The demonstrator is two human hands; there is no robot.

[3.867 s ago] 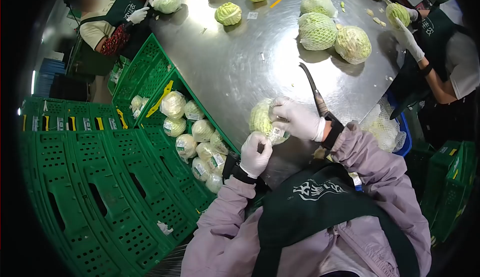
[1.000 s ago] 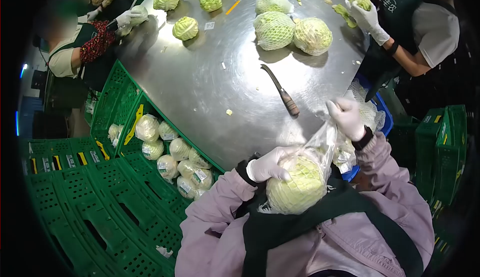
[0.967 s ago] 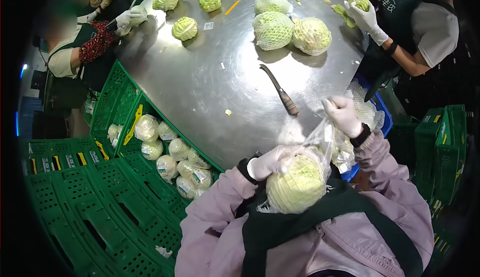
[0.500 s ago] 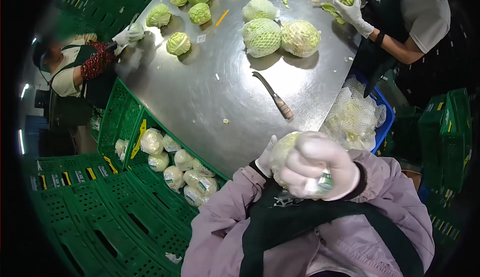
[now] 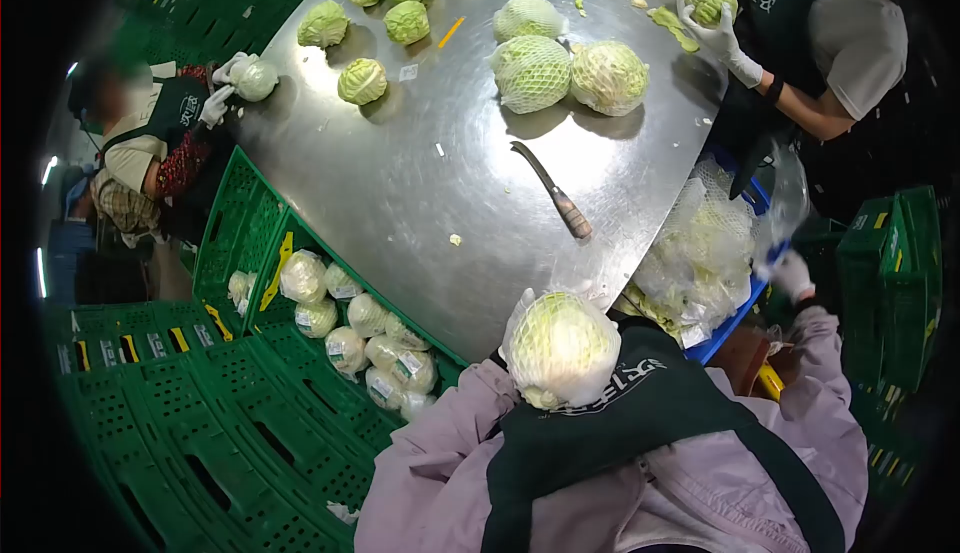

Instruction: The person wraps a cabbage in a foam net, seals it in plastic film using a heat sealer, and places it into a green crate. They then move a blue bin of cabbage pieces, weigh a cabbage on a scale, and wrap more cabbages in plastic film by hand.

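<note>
A pale cabbage [image 5: 563,350] in a white net rests against the dark green apron at the table's near edge. My left hand [image 5: 516,321], in a white glove, holds it from the left side, mostly hidden behind it. Out to the right, beyond the blue bin [image 5: 735,318], my gloved right hand [image 5: 792,275] is blurred, next to a clear plastic bag [image 5: 787,193] in the air; its grip on the bag cannot be made out. A curved knife [image 5: 553,191] with a wooden handle lies on the metal table [image 5: 390,213].
Netted cabbages [image 5: 532,73] and bare cabbages [image 5: 362,81] stand on the table. Wrapped cabbages [image 5: 345,348] fill part of a green crate [image 5: 275,215] at left. Nets and plastic lie in the blue bin. Co-workers at far left and upper right each handle a cabbage.
My right hand has left the cabbage and swung right, past the blue bin. The cabbage's clear wrapping is off it, and a clear bag now shows in the air at right.
</note>
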